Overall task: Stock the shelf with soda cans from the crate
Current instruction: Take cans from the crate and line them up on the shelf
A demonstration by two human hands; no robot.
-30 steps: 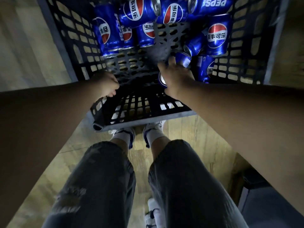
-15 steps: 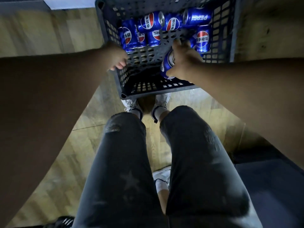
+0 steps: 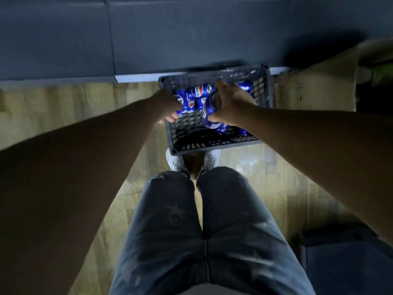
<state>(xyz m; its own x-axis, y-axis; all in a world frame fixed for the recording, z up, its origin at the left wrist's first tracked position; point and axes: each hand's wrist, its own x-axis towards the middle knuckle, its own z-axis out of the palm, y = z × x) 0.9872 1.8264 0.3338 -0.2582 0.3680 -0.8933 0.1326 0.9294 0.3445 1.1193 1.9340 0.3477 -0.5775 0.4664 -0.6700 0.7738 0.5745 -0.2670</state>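
Right hand (image 3: 232,102): fingers and thumb wrapped round a blue soda can (image 3: 206,116). The can is tilted, its silver top toward the far side and a red-white-blue logo on the near part. Hand and can are over the middle of the crate (image 3: 212,148), raised off the lattice floor.

Left hand (image 3: 167,106): at the crate's left wall, knuckles up and fingers (image 3: 172,117) curled down over the rim. Motion blur; cannot tell whether they grip the rim or only rest against it. No can in this hand.

Crate: black plastic with lattice walls and floor, sitting on the wood floor (image 3: 63,107) just in front of the person's white shoes (image 3: 175,161). Its far side is close to a pale skirting strip (image 3: 138,78) at the foot of a dark grey wall (image 3: 191,30).

Contents: loose blue cans (image 3: 198,91) lying on their sides, bunched in the far-left part. More blue shows at the far-right corner and under the right wrist. The near-left floor of the crate shows bare lattice. Count not readable; the hands cover part of the pile.

Below the crate: both legs in dark jeans (image 3: 170,231).
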